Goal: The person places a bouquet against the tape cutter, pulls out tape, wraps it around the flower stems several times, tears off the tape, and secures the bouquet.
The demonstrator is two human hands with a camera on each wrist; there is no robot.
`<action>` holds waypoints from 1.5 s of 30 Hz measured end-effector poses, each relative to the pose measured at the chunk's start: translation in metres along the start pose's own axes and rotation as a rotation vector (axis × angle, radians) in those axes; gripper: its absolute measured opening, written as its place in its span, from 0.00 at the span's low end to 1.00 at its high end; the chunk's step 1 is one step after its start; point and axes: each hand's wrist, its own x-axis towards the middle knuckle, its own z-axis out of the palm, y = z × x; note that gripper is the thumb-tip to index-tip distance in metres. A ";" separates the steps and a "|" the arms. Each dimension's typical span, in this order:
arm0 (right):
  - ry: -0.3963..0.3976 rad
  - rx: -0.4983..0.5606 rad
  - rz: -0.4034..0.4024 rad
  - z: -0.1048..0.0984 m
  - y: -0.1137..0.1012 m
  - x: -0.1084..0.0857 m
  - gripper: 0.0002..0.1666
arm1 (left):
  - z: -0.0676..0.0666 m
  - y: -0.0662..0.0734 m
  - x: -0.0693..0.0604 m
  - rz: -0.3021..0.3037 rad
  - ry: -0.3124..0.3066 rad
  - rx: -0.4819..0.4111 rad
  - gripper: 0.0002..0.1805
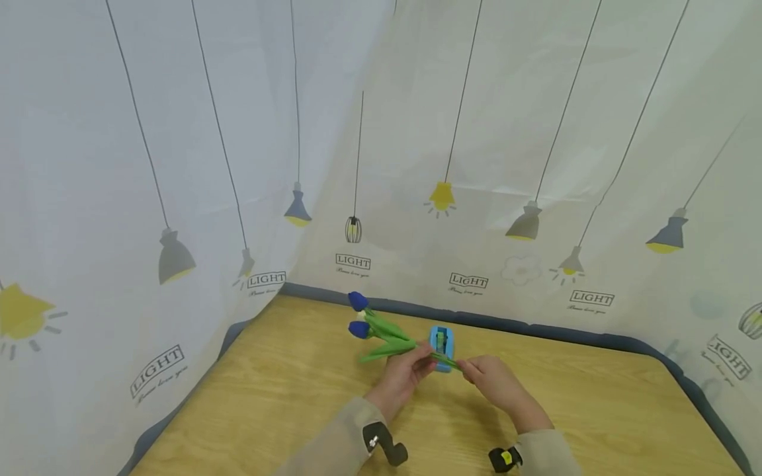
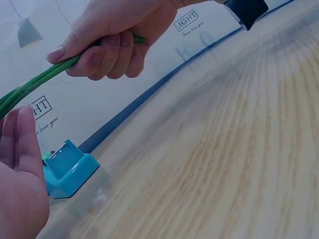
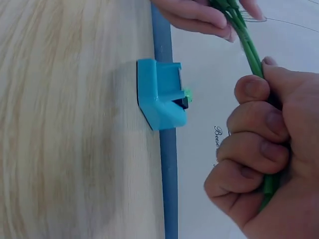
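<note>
A small bunch of tulips, two with blue heads [image 1: 358,329] and a paler bloom between them, lies slantwise in the air with heads to the left. My left hand [image 1: 405,373] holds the green stems near the leaves, between thumb and fingers. Lower down, my right hand [image 1: 497,383] grips the stem ends, its fingers curled round them in the right wrist view, where the green stems [image 3: 251,55] run up to the left hand. Just beyond the stems stands a blue tape dispenser [image 1: 442,334] with a greenish roll; neither hand visibly grips it.
The wood-grain tabletop [image 1: 268,396] stretches out around the hands. A pale cloth [image 1: 405,165] printed with hanging lamps rises behind and at both sides, its dark blue border [image 1: 494,322] along the table's back edge. Both wrists carry black straps.
</note>
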 end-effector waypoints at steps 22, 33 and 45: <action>0.090 -0.130 -0.053 0.005 0.001 -0.001 0.28 | -0.002 -0.003 0.002 -0.039 0.041 0.047 0.05; -0.211 0.343 0.262 0.002 0.005 -0.006 0.42 | -0.002 -0.004 0.001 -0.035 0.028 0.129 0.07; -0.342 0.410 0.228 -0.002 0.011 -0.004 0.35 | -0.005 -0.006 0.001 -0.050 0.028 0.118 0.06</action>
